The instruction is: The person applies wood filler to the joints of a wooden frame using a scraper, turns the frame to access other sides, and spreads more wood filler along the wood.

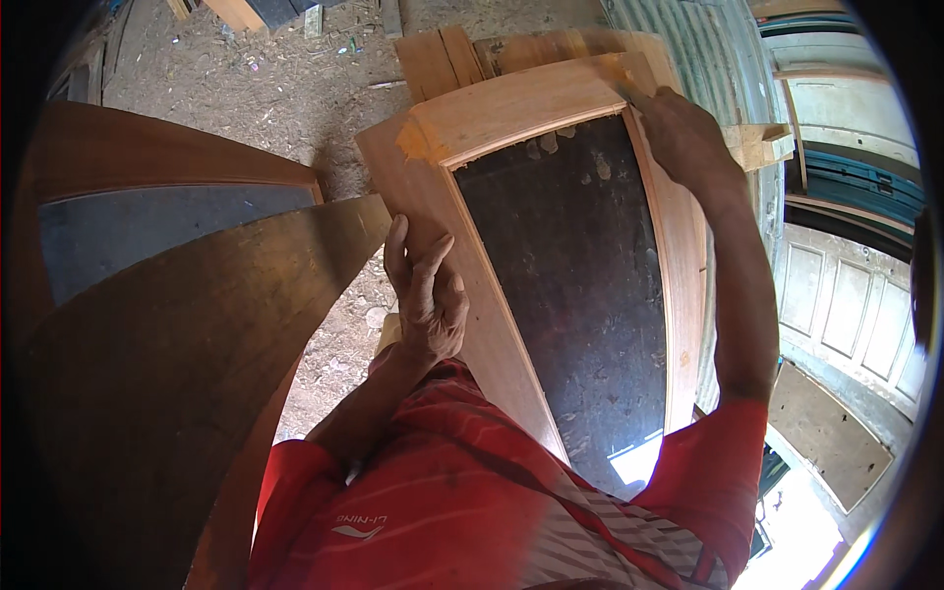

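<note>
A wooden door frame (511, 103) with a dark panel (570, 275) in its middle lies in front of me. Orange filler (425, 138) is smeared over its left upper corner, with another smear (615, 69) near the right upper corner. My right hand (678, 138) is closed at that right corner around a small tool with a thin blade, which looks like a putty knife (635, 94); the fingers mostly hide it. My left hand (428, 295) rests on the frame's left side, fingers stretched and apart, holding nothing.
A curved brown board (197, 324) stands close on my left, with another panelled wooden piece (167, 157) behind it. Wooden boards (438, 64) lie beyond the frame's far end. Corrugated sheeting (669, 39) and stacked doors (836, 285) are on the right. Shavings litter the ground (265, 98).
</note>
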{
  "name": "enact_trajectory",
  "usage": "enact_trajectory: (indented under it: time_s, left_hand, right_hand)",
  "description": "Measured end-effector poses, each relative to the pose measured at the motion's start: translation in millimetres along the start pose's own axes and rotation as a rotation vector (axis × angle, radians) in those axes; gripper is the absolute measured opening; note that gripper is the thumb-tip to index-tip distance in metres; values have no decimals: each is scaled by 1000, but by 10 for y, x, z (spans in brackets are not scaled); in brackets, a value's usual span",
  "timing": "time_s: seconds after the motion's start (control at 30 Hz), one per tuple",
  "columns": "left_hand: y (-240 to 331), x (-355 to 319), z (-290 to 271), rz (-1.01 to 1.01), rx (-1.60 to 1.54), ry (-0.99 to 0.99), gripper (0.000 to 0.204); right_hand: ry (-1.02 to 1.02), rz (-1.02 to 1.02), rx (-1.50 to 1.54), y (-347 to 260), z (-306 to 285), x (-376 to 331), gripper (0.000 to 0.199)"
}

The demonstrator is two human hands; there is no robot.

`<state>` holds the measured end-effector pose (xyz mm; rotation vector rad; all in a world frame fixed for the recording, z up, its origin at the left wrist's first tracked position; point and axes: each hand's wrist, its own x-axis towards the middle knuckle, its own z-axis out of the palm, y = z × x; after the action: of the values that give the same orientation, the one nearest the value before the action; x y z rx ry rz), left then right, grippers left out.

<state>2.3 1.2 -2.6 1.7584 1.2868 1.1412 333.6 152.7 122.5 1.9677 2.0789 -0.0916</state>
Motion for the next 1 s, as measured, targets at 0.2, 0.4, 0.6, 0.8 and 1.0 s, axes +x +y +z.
enact_trajectory:
  time_s: [0.2,0.4,0.6,0.8,1.0]
  left_hand:
    - [-47,-48,61,-4,-52,6,50]
    - [-25,-27,13,32,15,15,42]
    - [-68,-84,23,-27,-57,1,41]
    - [-36,-215,22,-130,-140,-4,38]
    - [-118,-81,71,-28,-257,37,40]
  right_hand:
    - [55,-37,26,257,-19,43,37]
    - [-77,14,17,202,-101,-124,37]
    - [1,53,91,180,7,202,44]
    - [-224,-69,169,265,-129,0,37]
    - [-15,-25,812,-504,0,-778,36]
